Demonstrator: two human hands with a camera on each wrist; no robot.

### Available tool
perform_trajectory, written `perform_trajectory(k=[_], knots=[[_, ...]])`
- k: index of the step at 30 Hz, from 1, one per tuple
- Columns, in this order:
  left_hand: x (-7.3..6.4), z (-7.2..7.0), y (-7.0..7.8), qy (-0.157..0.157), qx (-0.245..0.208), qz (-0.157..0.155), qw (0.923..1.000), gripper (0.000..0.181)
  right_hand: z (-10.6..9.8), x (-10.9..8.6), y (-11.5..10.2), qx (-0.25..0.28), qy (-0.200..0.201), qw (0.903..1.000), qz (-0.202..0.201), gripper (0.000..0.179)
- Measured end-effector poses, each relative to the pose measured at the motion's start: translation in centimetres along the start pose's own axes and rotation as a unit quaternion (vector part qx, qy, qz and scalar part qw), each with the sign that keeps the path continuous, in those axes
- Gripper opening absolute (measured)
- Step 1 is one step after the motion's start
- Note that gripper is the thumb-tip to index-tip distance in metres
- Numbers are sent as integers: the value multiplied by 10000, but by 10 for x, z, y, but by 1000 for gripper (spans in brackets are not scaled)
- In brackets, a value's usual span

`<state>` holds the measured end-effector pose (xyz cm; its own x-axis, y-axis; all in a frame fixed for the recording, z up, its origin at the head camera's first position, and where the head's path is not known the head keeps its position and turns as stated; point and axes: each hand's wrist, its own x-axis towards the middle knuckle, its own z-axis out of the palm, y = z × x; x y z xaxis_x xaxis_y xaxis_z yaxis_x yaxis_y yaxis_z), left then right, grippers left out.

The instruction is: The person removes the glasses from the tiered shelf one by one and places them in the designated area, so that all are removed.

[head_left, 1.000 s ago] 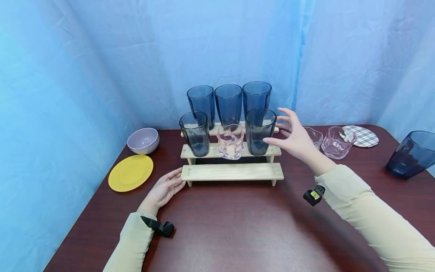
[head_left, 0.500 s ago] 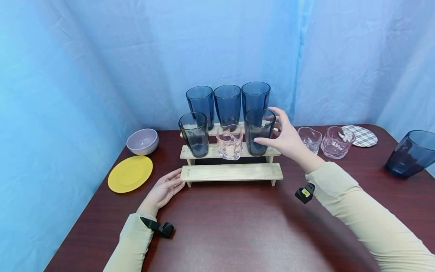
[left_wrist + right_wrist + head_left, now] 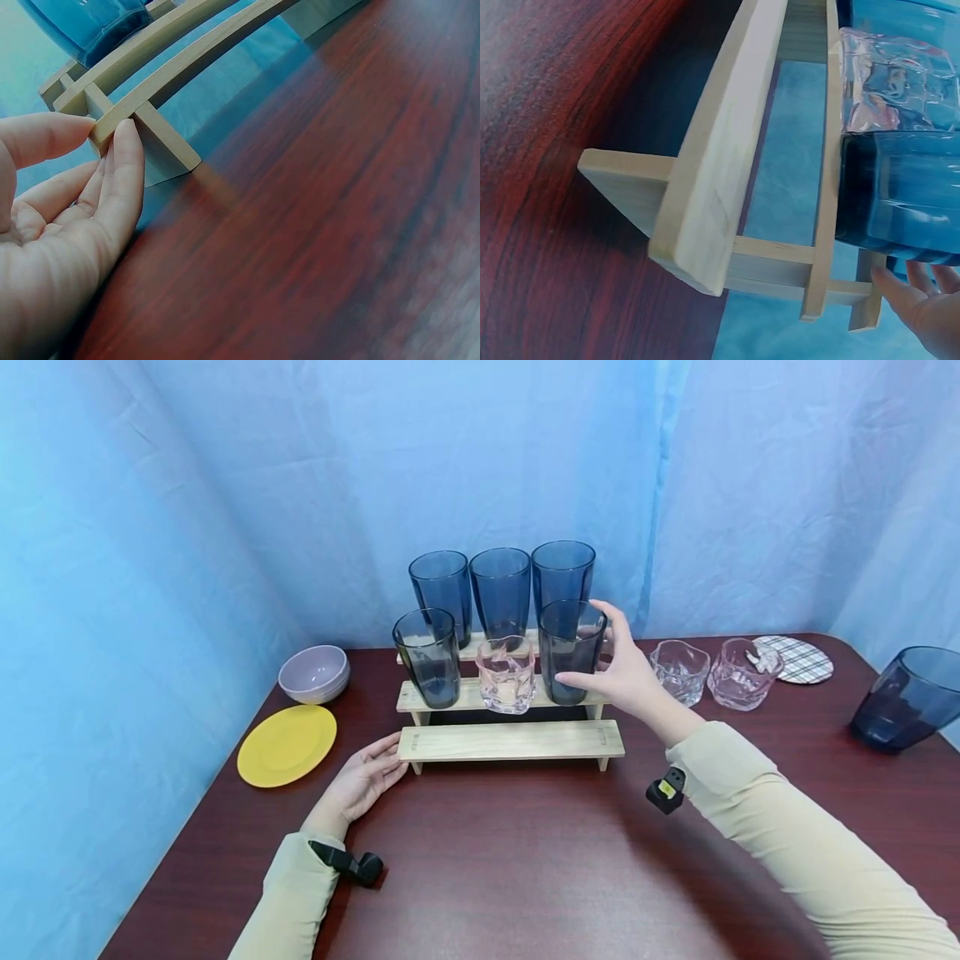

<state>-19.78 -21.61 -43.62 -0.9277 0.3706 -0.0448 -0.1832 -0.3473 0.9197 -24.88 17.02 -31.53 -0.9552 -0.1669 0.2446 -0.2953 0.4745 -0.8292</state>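
Note:
A wooden three-step rack stands on the dark red table. My left hand pinches the left end of its lowest step, thumb above and fingers below, as the left wrist view shows. The middle step bears a dark blue tumbler at each end and a small pinkish glass between them. Around the right-hand tumbler my right hand curls, its thumb across the front and its fingers behind; the tumbler stands upright on the step. In the right wrist view, fingers show at the tumbler's side, their tips partly hidden.
Three blue tumblers line the top step. A lilac bowl and yellow plate lie left. Right of the rack are a clear glass, a pink glass, a checked round mat and another blue tumbler.
My right hand has moved left and closed in around the right-hand tumbler on the middle step. My left hand stays at the rack's end.

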Motion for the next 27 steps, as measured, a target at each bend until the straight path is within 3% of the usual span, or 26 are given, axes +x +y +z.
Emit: perform_trajectory(k=[4,9,22,27], knots=[[0,4,3,338,84,-211,9992,77,1,0,2,-106,46,9999,37,104],[0,10,8,661,-11,-503,9965,61,2,0,4,-79,74,9999,25,103],[3,9,7,647,-81,-502,9966,60,2,-3,5,-160,260,9995,-28,102],[2,9,8,636,-143,-498,9966,61,3,-6,5,46,299,9994,-155,102]])
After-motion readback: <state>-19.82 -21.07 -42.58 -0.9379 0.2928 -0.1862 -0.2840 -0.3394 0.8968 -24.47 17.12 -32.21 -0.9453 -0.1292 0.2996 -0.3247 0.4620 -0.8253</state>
